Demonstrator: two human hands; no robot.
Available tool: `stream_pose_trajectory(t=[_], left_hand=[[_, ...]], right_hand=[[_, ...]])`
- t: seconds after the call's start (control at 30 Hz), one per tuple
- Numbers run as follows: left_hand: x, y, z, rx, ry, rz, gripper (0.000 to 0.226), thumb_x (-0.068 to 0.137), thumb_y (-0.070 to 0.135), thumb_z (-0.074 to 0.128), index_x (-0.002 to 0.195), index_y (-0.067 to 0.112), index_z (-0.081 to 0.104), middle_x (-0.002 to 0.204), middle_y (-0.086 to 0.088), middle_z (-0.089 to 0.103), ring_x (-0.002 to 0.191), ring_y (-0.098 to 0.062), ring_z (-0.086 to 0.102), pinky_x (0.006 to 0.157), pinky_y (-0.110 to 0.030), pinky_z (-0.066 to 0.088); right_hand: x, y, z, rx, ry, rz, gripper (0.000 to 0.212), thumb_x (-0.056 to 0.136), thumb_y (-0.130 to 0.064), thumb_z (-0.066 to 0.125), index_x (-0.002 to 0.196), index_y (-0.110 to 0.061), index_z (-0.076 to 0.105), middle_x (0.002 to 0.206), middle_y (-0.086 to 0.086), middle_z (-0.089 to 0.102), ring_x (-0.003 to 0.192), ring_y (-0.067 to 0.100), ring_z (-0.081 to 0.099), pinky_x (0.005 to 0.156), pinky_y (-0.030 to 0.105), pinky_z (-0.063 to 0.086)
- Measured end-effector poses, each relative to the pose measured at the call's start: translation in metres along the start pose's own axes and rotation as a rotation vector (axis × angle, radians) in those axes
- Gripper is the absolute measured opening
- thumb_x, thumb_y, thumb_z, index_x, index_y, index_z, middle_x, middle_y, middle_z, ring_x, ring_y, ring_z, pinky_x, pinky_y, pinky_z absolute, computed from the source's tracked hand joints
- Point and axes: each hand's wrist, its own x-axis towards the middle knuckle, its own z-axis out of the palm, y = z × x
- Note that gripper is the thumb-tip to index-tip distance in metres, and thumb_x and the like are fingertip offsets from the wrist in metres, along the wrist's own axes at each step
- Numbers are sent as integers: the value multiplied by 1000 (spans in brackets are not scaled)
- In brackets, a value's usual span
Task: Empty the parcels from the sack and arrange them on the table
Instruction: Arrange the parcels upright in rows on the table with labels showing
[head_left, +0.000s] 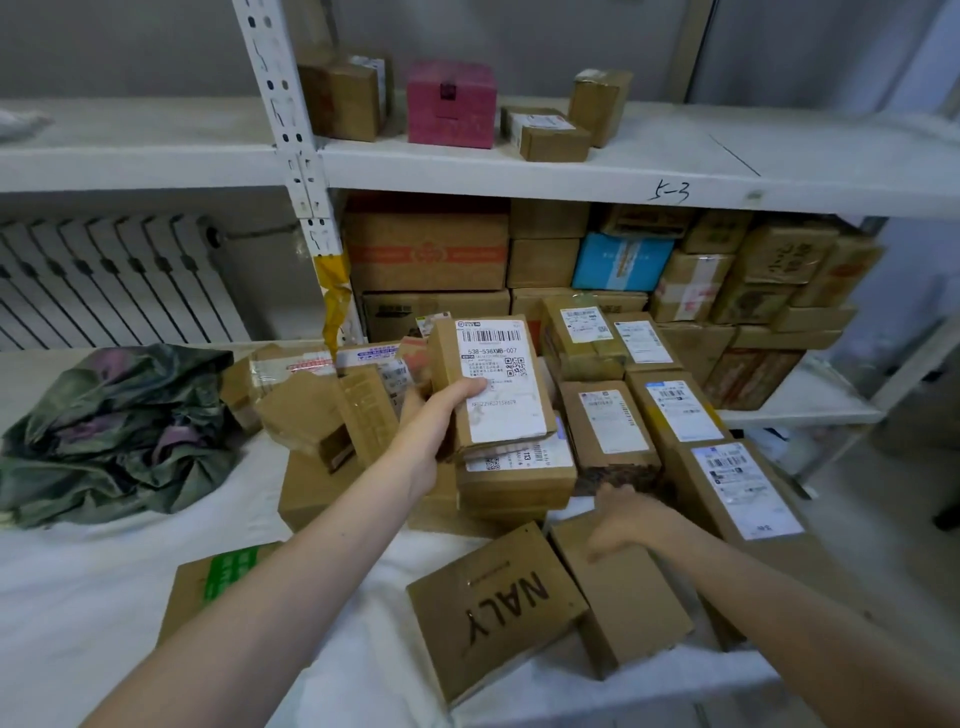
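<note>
Sack (114, 431): lies crumpled and flat at the left side of the table (104, 597), toward the far edge. It looks emptied; I cannot see inside its folds.

Parcels: all in view are out on the table.
- Sorted rows (613, 426) run along the right edge, label side up, touching one another.
- An unsorted heap (311, 405) sits mid-table by the far edge, tilted and overlapping.
- NALY box (493, 613) is at the near edge, askew.
- A green-printed box (218, 577) is near the near-left part.

Left hand (441, 415): grasps a labelled parcel (493, 379), thumb across the label, holding it tilted above a small stack (514, 473) beside the rows.

Right hand (628, 519): lies on the far end of a plain box (634, 603) just beside the NALY box. It is blurred; I cannot tell whether it clasps the box or only presses it.

Judgement: the emptying is done, the arranging roughly half done. Left to do: place the held parcel, straighten the near-edge boxes, work through the heap.
</note>
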Motion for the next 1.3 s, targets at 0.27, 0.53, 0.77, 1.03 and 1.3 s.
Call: stream_pose_trajectory(t=[0.27,0.53,0.77,1.03,1.3], left_hand=[[-1,-6,-13,11,59,-3,66,71,26,81,129,20,49,104,-2,74,94,-22,71,87,-43,56],[-4,-10,-7,-36,82,8,64,71,25,81,128,20,52,104,-2,74,94,-23,72,88,-44,56],[-14,-20,15,-70,115,24,61,73,25,79,128,20,54,104,-3,74,97,-23,71,90,-45,55],[-27,-32,39,-57,184,27,56,76,24,78,126,21,53,101,-2,75,97,-23,70,91,-46,54],[-35,-44,34,-65,185,-13,68,67,35,80,128,22,55,107,-1,74,103,-22,67,84,-42,55]], right_hand=[[11,-11,24,-38,-153,39,123,70,-48,77,153,-10,-7,156,21,-2,143,37,15,106,42,41],[13,29,11,573,-32,119,134,58,-43,86,152,-13,-4,154,15,22,140,33,27,110,44,36],[-11,23,5,13,460,82,148,47,-87,65,148,-22,-21,142,17,26,130,32,34,101,44,35],[0,36,50,485,296,-281,81,77,-36,78,143,-16,37,125,5,62,114,21,62,92,34,54],[0,58,62,497,128,-96,95,70,-51,78,144,-16,29,148,12,29,136,30,34,106,42,41]])
